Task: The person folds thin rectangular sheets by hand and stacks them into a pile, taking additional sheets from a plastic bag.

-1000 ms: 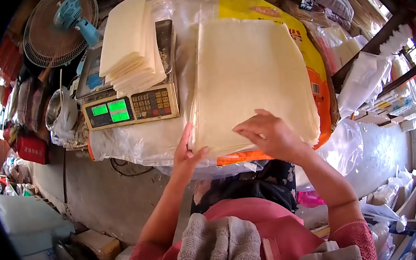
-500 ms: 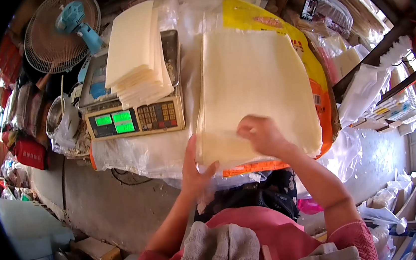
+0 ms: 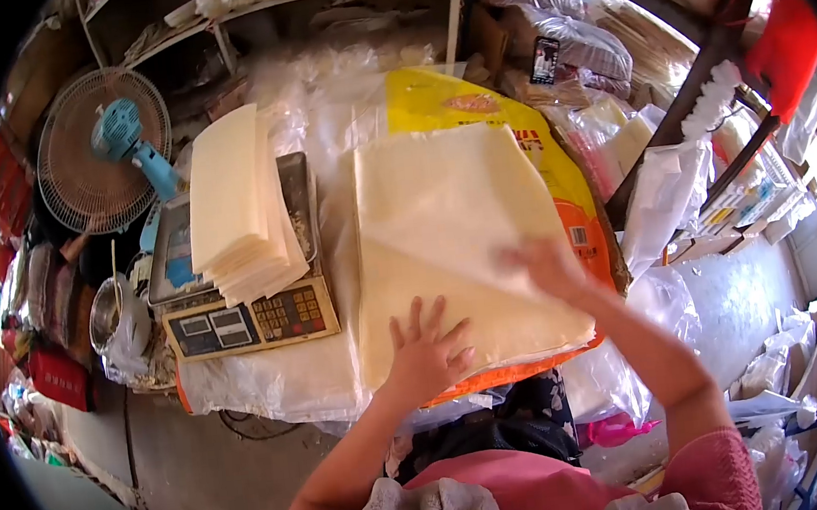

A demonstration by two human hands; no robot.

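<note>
A stack of large thin cream sheets (image 3: 452, 300) lies on a yellow and orange bag. My left hand (image 3: 425, 352) rests with spread fingers on the near left part of the stack. Over its right side is my right hand (image 3: 545, 266), blurred by motion, at the edge of a lifted top sheet (image 3: 442, 193) that slants across the stack. What its fingers grip cannot be made out. Folded cream sheets (image 3: 238, 202) stand piled on the pan of a digital scale (image 3: 250, 324) to the left.
Behind the scale on the left stands a fan (image 3: 104, 152). A metal pot (image 3: 119, 312) in plastic is beside the scale, with a red bag (image 3: 60, 379) farther left. A dark post (image 3: 680, 111) and plastic bags (image 3: 664, 201) are at the right.
My left hand has moved from the stack's edge onto its top. The top sheet now lifts diagonally near my right hand. The camera view has tilted up, and the scale's green display looks dark.
</note>
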